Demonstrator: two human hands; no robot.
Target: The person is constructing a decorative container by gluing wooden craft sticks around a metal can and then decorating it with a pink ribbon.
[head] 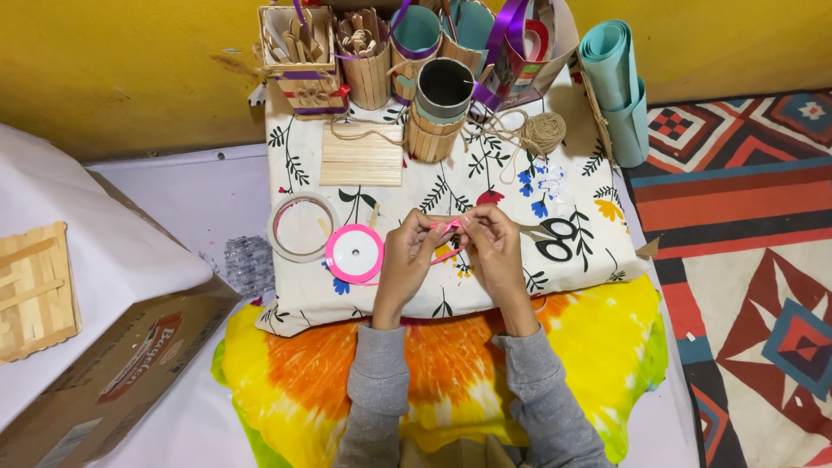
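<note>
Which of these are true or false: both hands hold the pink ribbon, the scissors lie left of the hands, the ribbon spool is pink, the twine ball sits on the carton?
1. Both the left hand and the right hand pinch the pink ribbon. True.
2. The scissors lie left of the hands. False: they lie to the right.
3. The ribbon spool is pink. True.
4. The twine ball sits on the carton. False: it rests on the floral cloth.
</note>
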